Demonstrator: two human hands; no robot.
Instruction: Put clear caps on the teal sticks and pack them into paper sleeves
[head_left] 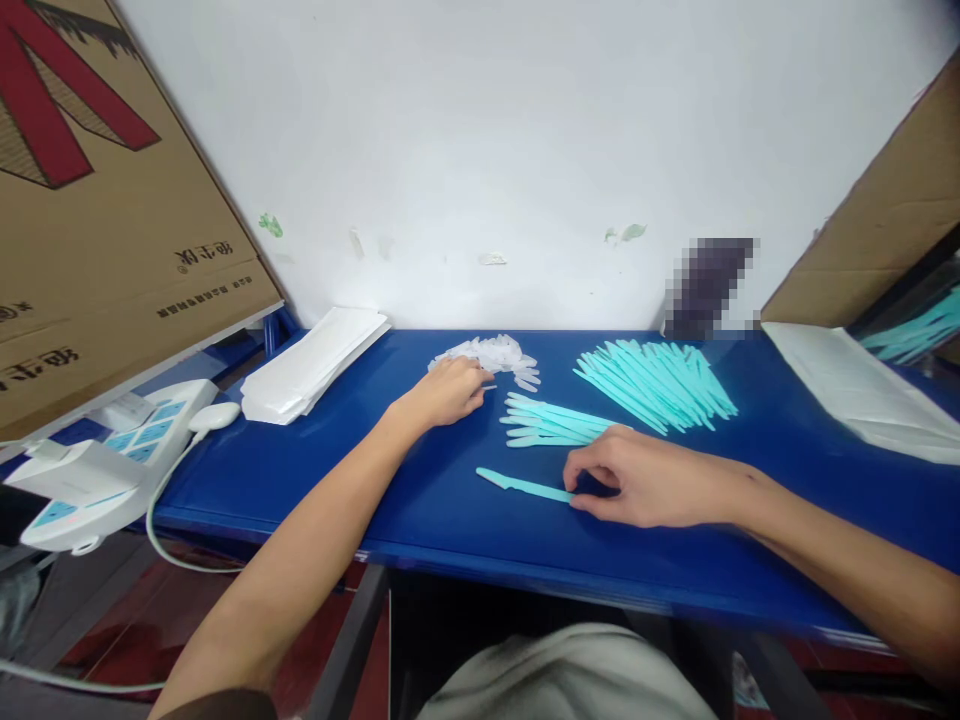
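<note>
A left hand point(448, 388) works at a heap of translucent caps point(504, 352), its fingers' grip impossible to tell; above a blue table point(442, 515), an aqua eyebrow razor point(525, 486) is pinched by the right hand point(651, 478), left of a razor pile point(656, 383).

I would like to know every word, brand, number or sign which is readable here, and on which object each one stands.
"®": on the cardboard at the left, beside dark printed characters.
Those characters and the smaller lines: too small and blurred to quote surely.
White power strip and turquoise sticks: no text that I can read.
</note>
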